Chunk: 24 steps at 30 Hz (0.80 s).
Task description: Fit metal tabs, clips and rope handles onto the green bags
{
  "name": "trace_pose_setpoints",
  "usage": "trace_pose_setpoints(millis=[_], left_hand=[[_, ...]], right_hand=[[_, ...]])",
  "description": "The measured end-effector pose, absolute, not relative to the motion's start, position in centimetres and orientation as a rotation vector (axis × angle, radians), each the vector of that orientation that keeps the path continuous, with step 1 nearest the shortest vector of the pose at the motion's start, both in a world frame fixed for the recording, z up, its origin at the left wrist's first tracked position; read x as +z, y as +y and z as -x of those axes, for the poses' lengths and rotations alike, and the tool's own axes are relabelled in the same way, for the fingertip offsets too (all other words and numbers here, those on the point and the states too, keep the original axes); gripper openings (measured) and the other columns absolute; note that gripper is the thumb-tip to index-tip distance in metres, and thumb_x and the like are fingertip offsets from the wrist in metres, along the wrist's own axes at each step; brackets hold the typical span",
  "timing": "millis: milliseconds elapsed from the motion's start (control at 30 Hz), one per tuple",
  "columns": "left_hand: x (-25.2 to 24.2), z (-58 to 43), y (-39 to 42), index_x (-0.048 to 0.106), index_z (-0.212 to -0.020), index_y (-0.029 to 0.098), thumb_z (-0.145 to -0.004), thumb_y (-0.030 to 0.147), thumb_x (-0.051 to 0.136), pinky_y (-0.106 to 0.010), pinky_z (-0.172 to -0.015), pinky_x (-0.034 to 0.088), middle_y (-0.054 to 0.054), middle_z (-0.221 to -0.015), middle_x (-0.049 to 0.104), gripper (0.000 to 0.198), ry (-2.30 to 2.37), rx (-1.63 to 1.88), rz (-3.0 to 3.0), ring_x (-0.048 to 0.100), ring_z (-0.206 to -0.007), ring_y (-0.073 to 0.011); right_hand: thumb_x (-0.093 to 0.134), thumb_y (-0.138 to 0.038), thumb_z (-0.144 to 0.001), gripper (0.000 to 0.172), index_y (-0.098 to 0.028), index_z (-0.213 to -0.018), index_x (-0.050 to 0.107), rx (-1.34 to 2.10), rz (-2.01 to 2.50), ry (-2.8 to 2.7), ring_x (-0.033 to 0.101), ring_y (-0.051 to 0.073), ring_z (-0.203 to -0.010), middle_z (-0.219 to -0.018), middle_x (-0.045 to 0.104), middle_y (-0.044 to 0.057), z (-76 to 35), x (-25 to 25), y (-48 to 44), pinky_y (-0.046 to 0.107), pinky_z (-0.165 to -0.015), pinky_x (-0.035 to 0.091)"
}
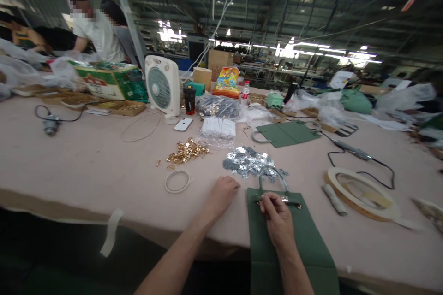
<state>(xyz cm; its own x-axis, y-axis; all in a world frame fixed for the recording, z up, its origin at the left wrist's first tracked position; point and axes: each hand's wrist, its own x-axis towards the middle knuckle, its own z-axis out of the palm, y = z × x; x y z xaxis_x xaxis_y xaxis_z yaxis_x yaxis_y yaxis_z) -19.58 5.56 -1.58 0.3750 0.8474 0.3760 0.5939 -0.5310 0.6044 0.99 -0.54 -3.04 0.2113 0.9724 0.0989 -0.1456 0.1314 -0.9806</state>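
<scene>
A green bag piece (294,244) with a looped handle (273,175) lies at the near table edge. My right hand (277,216) rests on its top end, fingers pinched on a thin dark tool (294,204) over a small metal fitting. My left hand (223,193) lies on the pink table just left of the piece, fingers curled, holding nothing that I can see. A heap of silver metal plates (247,161) sits just beyond both hands. Gold metal clasps (187,151) are piled further left.
A white tape ring (177,181), a large tape roll (360,193), a corded tool (351,150), another green piece (285,132), a white fan (162,84), a phone (182,124) and bags of parts stand on the table. People work at the far left (97,32).
</scene>
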Motion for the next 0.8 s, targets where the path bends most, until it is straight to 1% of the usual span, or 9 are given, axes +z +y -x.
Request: trace_pose_setpoints(millis=[67,133,233,300,367,467,633,733,800], left_hand=[[-1.6,17.7,5.1,0.074,-0.107,0.020,-0.100,0.019,0.059,-0.037,-0.094,0.054,-0.007,-0.106,0.072,0.017,1.167,1.091,-2.058,0.066,-0.102,-0.0220],[-1.7,15.5,4.4,0.074,-0.112,0.022,-0.100,0.024,0.061,-0.034,-0.092,0.055,-0.007,-0.109,0.071,0.018,1.062,1.223,-1.800,0.067,-0.104,-0.0213],[-2.2,12.3,3.4,0.074,-0.115,0.022,-0.100,0.031,0.060,-0.033,-0.091,0.057,-0.007,-0.113,0.070,0.022,0.939,1.313,-1.536,0.068,-0.105,-0.0217],[-2.5,10.6,3.2,0.074,-0.114,0.022,-0.101,0.034,0.060,-0.033,-0.092,0.057,-0.008,-0.112,0.070,0.023,0.902,1.337,-1.441,0.068,-0.105,-0.0219],[-2.8,9.6,3.2,0.074,-0.112,0.021,-0.100,0.036,0.062,-0.034,-0.092,0.058,-0.008,-0.111,0.070,0.023,0.893,1.355,-1.381,0.069,-0.103,-0.0219],[-3.1,9.2,3.5,0.073,-0.110,0.019,-0.097,0.036,0.066,-0.034,-0.090,0.059,-0.008,-0.108,0.070,0.023,0.881,1.351,-1.295,0.070,-0.101,-0.0221],[-2.9,9.4,3.4,0.071,-0.110,0.017,-0.095,0.037,0.068,-0.032,-0.085,0.060,-0.009,-0.109,0.072,0.025,0.842,1.314,-1.196,0.072,-0.094,-0.0209],[-2.8,9.3,3.2,0.071,-0.110,0.018,-0.095,0.037,0.068,-0.033,-0.087,0.060,-0.009,-0.109,0.073,0.024,0.854,1.310,-1.206,0.072,-0.096,-0.0212],[-2.9,9.3,3.1,0.072,-0.110,0.018,-0.095,0.037,0.068,-0.033,-0.088,0.060,-0.009,-0.109,0.073,0.024,0.866,1.312,-1.213,0.072,-0.098,-0.0214]], right_hand=[[0.080,-0.048,-0.088,0.030,-0.021,-0.098,0.071,1.089,1.014,-0.911,0.051,0.014,-0.067,-0.070,0.057,-0.003,-1.0,-3.0,-0.4,0.026,-0.066,0.043],[0.084,-0.045,-0.086,0.027,-0.022,-0.097,0.073,1.102,0.935,-0.820,0.053,0.013,-0.071,-0.078,0.062,-0.002,-1.0,-3.0,-0.2,0.024,-0.069,0.046],[0.089,-0.041,-0.080,0.026,-0.023,-0.094,0.076,1.104,0.862,-0.649,0.062,0.015,-0.085,-0.101,0.070,0.002,-1.2,-3.2,0.1,0.027,-0.082,0.053],[0.090,-0.042,-0.078,0.029,-0.023,-0.096,0.078,1.128,0.841,-0.536,0.066,0.018,-0.096,-0.110,0.072,0.004,-1.4,-3.5,0.1,0.032,-0.091,0.055],[0.090,-0.042,-0.077,0.031,-0.024,-0.100,0.079,1.142,0.821,-0.464,0.067,0.021,-0.103,-0.110,0.074,0.005,-1.5,-3.8,0.1,0.035,-0.097,0.055],[0.091,-0.041,-0.076,0.033,-0.024,-0.103,0.080,1.148,0.790,-0.428,0.067,0.021,-0.107,-0.110,0.076,0.005,-1.3,-4.0,0.1,0.036,-0.102,0.054],[0.091,-0.037,-0.075,0.035,-0.024,-0.105,0.079,1.177,0.751,-0.393,0.069,0.019,-0.103,-0.107,0.076,0.003,-0.4,-3.9,0.0,0.035,-0.104,0.054],[0.091,-0.036,-0.075,0.033,-0.024,-0.103,0.079,1.172,0.760,-0.387,0.070,0.018,-0.100,-0.102,0.076,0.003,0.0,-3.8,0.0,0.035,-0.103,0.055],[0.091,-0.036,-0.076,0.029,-0.023,-0.099,0.078,1.162,0.776,-0.394,0.070,0.019,-0.100,-0.103,0.076,0.003,0.0,-3.8,0.0,0.036,-0.104,0.055]])
